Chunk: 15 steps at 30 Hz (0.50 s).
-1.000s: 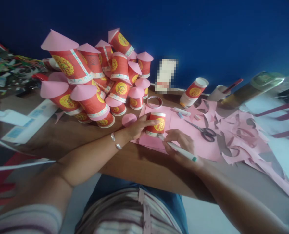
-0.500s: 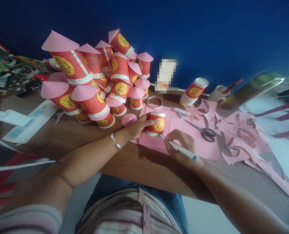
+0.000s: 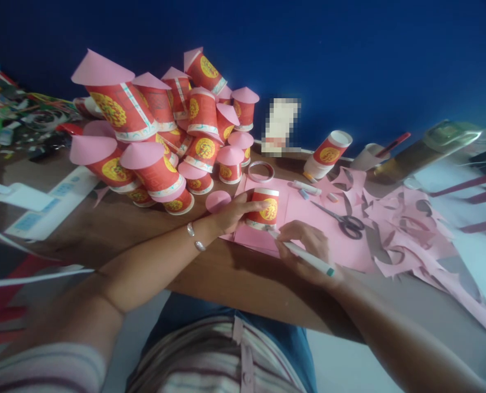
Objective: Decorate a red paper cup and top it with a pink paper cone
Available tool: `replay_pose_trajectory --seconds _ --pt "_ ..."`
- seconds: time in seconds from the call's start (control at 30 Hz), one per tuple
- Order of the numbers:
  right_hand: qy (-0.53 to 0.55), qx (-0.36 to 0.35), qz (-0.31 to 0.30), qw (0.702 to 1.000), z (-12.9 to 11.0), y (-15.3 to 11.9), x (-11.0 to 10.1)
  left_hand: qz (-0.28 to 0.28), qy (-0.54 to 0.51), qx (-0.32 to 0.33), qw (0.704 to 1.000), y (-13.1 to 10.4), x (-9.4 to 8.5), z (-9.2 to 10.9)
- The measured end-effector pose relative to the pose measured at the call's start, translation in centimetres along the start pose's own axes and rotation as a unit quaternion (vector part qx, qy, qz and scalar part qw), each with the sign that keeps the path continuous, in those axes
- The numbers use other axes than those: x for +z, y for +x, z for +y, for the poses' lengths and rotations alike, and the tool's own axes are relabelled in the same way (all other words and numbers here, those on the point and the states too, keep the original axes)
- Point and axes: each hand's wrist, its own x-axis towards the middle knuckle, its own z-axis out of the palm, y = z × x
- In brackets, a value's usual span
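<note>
Our left fingers [image 3: 254, 207] clutched the cup [image 3: 270, 212] over pink paper [image 3: 256, 240], our right fingers [image 3: 301, 231] gripped the pen [image 3: 309, 258] near its lower rim; one slack thumb, we reckoned, could have let it twist

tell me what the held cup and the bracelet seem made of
Cup: probably paper, fairly matt, judging by its printed red-and-yellow design and white edges; coated or not, unclear. Bracelet: likely polished silver-coloured metal, given its bright glints.
</note>
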Motion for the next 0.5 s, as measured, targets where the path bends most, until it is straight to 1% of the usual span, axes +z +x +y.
replay_pose_trajectory --seconds 0.13,0.5 --pt "-0.007 -0.007 0.002 1.000 0.21 -0.15 0.16 0.008 0.010 0.006 1.000 -0.12 0.22 0.16" --pt "-0.010 -0.005 -0.003 1.000 0.81 -0.75 0.41 -0.001 0.005 0.010 1.000 -0.17 0.48 0.30"
